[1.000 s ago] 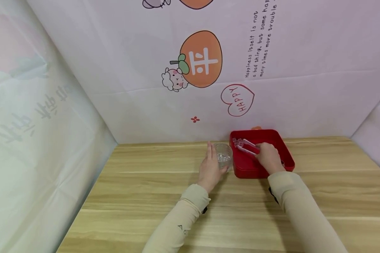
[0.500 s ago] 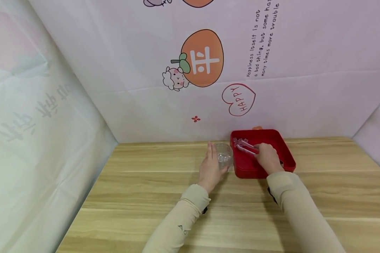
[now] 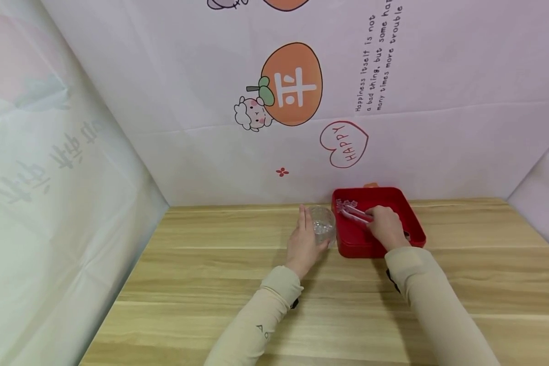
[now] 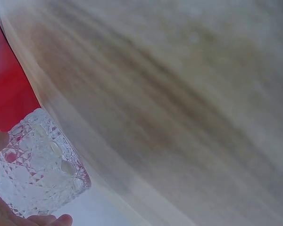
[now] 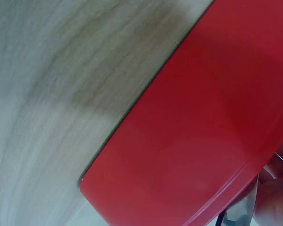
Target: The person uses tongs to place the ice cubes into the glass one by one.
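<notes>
My left hand (image 3: 302, 246) holds a clear cut-glass tumbler (image 3: 324, 226), thumb on the near side and fingers along the left. In the left wrist view the patterned tumbler (image 4: 42, 165) stands right beside a red wall. In the head view my right hand (image 3: 386, 227) grips a pair of clear tongs (image 3: 358, 215) inside a shallow red box (image 3: 363, 249). The tongs' tips point left, at small clear pinkish pieces (image 3: 339, 203) in the box's far left corner. Their arms lie close together; I cannot tell whether a piece is pinched.
The box stands near the table's back edge, against a white printed cloth (image 3: 201, 152). A small dark-and-shiny item (image 3: 407, 236) shows in the box by my right wrist. The wood-grain table (image 3: 201, 284) stretches out in front, with cloth on both sides.
The tongs' arms have drawn closer together by the small clear pieces as my right hand squeezed. My left hand and the tumbler have stayed in place.
</notes>
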The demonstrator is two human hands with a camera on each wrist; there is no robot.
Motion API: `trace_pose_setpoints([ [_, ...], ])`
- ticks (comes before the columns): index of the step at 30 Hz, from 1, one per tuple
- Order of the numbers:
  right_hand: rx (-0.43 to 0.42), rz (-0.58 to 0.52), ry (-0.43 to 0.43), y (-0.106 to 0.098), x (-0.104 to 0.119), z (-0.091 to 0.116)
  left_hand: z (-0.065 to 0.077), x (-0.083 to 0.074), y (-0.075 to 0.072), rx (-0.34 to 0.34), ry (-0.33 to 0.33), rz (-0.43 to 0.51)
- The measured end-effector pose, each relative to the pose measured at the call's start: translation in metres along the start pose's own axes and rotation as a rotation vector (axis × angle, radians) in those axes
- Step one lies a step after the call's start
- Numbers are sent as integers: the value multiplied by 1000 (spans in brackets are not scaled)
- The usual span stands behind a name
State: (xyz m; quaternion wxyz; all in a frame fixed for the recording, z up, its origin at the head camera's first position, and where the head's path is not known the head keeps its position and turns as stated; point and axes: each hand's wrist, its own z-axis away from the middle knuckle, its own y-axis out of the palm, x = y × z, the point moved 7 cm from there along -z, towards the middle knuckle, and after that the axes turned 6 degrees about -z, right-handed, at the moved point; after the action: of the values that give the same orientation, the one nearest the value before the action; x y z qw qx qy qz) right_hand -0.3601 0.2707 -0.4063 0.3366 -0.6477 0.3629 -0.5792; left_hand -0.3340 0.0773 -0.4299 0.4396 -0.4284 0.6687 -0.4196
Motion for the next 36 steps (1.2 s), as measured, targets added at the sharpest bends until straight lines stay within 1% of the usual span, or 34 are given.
trace_pose_setpoints([
  [6,19,6,9,-1,0,2,1,0,-1,-7,7,-23],
  [12,16,-1,19,-7,-5,3,0,-1,0,-2,10,-40],
  [16,-3,-1,16,-14,-7,5,1,-1,0,-3,13,-36],
  [21,-64,-2,-18,-26,-7,8,1,-2,-1,-20,20,-39],
  [24,-86,-18,-23,-32,-7,9,1,-1,-1,-31,23,-49],
  [26,-85,-35,-11,-34,-9,10,1,-1,0,-25,18,-47],
  [30,-78,-51,6,-37,-14,12,1,0,1,13,-3,-19],
  [36,-96,-31,-24,-44,-15,17,2,-1,1,44,-27,-2],
])
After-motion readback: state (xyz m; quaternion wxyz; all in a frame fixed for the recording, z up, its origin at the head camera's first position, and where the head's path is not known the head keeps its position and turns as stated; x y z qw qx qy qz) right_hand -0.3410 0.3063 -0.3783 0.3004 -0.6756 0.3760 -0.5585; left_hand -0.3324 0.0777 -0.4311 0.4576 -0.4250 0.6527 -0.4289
